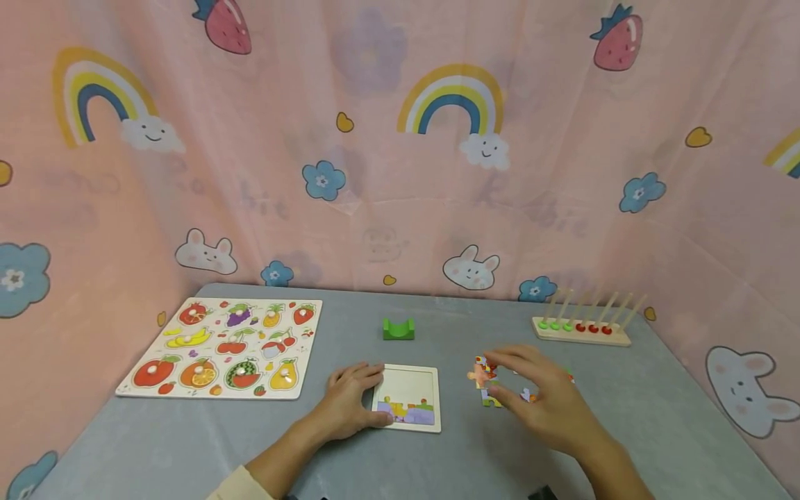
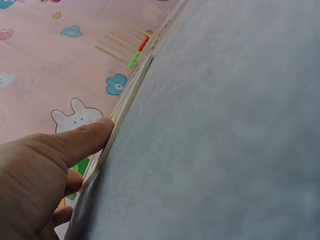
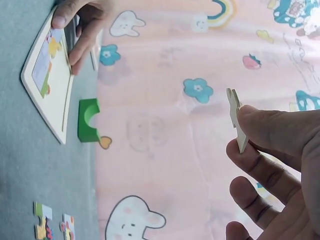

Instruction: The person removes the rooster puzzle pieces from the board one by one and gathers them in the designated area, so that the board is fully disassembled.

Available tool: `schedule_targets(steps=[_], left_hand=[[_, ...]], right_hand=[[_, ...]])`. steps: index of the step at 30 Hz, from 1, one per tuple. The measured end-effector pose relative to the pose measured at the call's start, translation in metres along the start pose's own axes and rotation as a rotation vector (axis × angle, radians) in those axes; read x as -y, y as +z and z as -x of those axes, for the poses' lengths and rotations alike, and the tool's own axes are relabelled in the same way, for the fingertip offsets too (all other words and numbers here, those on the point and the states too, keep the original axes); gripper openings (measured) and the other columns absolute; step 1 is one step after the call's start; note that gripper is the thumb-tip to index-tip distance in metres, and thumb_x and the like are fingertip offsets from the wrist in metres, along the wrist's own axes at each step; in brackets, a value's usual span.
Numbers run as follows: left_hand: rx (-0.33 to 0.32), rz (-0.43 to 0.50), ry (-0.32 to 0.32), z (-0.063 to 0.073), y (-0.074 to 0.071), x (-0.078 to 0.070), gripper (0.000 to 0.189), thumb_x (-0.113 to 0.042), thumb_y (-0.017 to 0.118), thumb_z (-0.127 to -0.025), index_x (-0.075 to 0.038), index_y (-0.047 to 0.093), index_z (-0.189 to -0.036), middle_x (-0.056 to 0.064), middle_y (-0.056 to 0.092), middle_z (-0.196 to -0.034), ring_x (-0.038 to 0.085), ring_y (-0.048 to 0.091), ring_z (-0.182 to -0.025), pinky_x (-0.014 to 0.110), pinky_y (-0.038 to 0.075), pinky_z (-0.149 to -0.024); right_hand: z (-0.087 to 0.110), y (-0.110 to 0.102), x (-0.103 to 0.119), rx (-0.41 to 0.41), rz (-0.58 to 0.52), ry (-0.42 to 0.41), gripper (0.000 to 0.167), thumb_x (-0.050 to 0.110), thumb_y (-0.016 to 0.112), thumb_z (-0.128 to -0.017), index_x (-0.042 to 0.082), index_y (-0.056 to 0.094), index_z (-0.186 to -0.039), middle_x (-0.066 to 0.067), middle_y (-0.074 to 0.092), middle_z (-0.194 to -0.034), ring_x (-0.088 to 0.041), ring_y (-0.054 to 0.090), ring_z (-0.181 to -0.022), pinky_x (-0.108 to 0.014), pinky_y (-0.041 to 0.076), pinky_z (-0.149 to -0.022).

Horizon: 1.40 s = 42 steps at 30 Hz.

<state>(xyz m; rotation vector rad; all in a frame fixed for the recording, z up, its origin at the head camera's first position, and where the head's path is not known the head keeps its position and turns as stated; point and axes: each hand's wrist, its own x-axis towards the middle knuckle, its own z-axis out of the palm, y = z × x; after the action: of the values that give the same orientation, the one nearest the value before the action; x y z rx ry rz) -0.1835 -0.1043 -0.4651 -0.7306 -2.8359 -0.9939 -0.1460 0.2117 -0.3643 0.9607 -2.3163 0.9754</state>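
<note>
Your puzzle looks to be in its early stages. The wooden tray (image 1: 409,382) lies just to the right of your left grip (image 1: 353,403), and only the strip of it nearest you is filled: a row of fitted pieces (image 1: 414,415), mostly purple with some yellow, runs across the recess. Beyond that row the bare backing shows all the way to the far rim, so the larger part of the picture is left to build.

Your left grip rests along the tray's left side, thumb on the near corner and fingers spread toward the far one, seemingly steadying it rather than clenching it. Your right grip (image 1: 545,399) pinches one puzzle piece (image 1: 479,375) between thumb and index finger, raised off the table (image 1: 462,458) and well apart from the tray, so that piece is not yet placed. The other fingers of this grip are free.

More loose pieces (image 1: 527,396) lie under and around your right grip; it hides some of them, so you cannot get a full count from here. A green block (image 1: 398,329) stands beyond your left grip, past the tray's far edge. It appears to have no part in the puzzle.
</note>
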Motion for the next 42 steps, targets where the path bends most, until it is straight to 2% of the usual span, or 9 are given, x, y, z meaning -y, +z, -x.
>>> schedule_targets(steps=[7, 13, 22, 30, 36, 42], left_hand=[[0.006, 0.006, -0.007, 0.000, 0.000, 0.000, 0.074, -0.038, 0.084, -0.072, 0.004, 0.059, -0.129, 0.008, 0.050, -0.140, 0.034, 0.035, -0.134, 0.059, 0.018, -0.102], [0.005, 0.003, -0.003, -0.001, 0.000, 0.000, 0.075, -0.038, 0.084, -0.072, 0.003, 0.059, -0.129, 0.008, 0.050, -0.140, 0.034, 0.035, -0.133, 0.058, 0.019, -0.102], [0.002, -0.002, -0.005, 0.001, -0.001, 0.000, 0.074, -0.037, 0.084, -0.072, 0.004, 0.059, -0.129, 0.008, 0.050, -0.140, 0.033, 0.035, -0.133, 0.057, 0.019, -0.102], [0.004, -0.003, -0.008, 0.000, 0.000, 0.000, 0.074, -0.038, 0.084, -0.072, 0.003, 0.059, -0.129, 0.007, 0.050, -0.140, 0.033, 0.035, -0.133, 0.058, 0.018, -0.102], [0.004, 0.002, -0.010, -0.001, 0.000, 0.000, 0.074, -0.037, 0.084, -0.072, 0.003, 0.059, -0.129, 0.007, 0.050, -0.140, 0.033, 0.035, -0.133, 0.057, 0.018, -0.102], [0.002, 0.004, -0.013, 0.000, -0.001, -0.001, 0.074, -0.037, 0.084, -0.072, 0.003, 0.059, -0.129, 0.008, 0.050, -0.140, 0.033, 0.035, -0.133, 0.057, 0.018, -0.103]], right_hand=[[0.007, -0.011, -0.009, 0.002, -0.003, 0.006, 0.050, 0.000, 0.083, -0.072, 0.011, 0.068, -0.118, 0.006, 0.062, -0.114, -0.011, 0.053, -0.109, -0.018, 0.038, -0.090], [0.016, -0.021, -0.018, -0.027, 0.035, 0.028, 0.054, -0.004, 0.082, -0.071, 0.012, 0.068, -0.120, 0.003, 0.064, -0.115, -0.009, 0.053, -0.110, -0.014, 0.034, -0.093], [0.030, -0.033, -0.034, -0.069, 0.070, 0.045, 0.056, -0.007, 0.083, -0.067, 0.008, 0.068, -0.119, 0.000, 0.064, -0.112, -0.005, 0.052, -0.108, -0.011, 0.035, -0.089], [0.045, -0.043, -0.052, -0.070, 0.082, 0.142, 0.055, -0.006, 0.083, -0.069, 0.009, 0.068, -0.119, -0.001, 0.063, -0.115, -0.001, 0.048, -0.110, -0.009, 0.032, -0.088], [0.058, -0.047, -0.069, -0.059, 0.118, 0.201, 0.053, -0.005, 0.082, -0.071, 0.010, 0.068, -0.119, 0.002, 0.063, -0.115, 0.001, 0.048, -0.108, -0.017, 0.037, -0.077], [0.066, -0.049, -0.081, -0.041, 0.148, 0.248, 0.050, -0.002, 0.081, -0.074, 0.010, 0.067, -0.121, 0.005, 0.063, -0.113, -0.001, 0.049, -0.097, -0.023, 0.037, -0.071]])
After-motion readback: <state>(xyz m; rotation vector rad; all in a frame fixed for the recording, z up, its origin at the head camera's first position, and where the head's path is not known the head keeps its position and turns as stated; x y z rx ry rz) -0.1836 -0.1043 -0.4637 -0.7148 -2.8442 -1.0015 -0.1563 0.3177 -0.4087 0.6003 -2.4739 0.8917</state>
